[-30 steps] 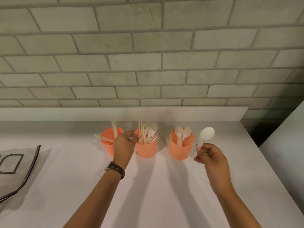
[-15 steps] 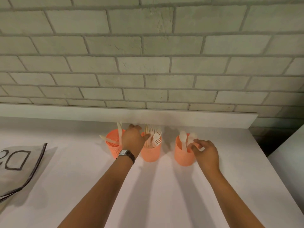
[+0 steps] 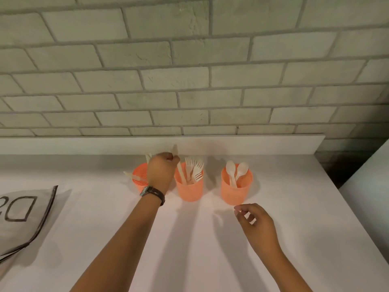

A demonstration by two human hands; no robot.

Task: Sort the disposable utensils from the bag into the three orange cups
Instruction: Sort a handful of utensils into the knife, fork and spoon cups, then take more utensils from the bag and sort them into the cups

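Observation:
Three orange cups stand in a row near the wall. The left cup (image 3: 139,179) holds knives, the middle cup (image 3: 189,191) forks (image 3: 195,169), the right cup (image 3: 235,192) spoons (image 3: 236,170). My left hand (image 3: 161,173) hovers over the gap between the left and middle cups and pinches a white knife (image 3: 180,170). The knife's lower end dips into the middle cup and its tip sticks up past my fingers. My right hand (image 3: 255,225) hangs in front of the right cup, fingers loosely curled, holding nothing. My left hand hides part of the left cup.
A grey bag (image 3: 23,220) with dark lettering lies flat at the left edge of the white counter (image 3: 200,249). A brick wall rises behind a low white ledge. The counter ends at the right, where another white surface (image 3: 370,178) stands.
My right hand put the spoon into the right cup, let go and drew back toward me. My left hand stayed over the left and middle cups, still pinching the knife.

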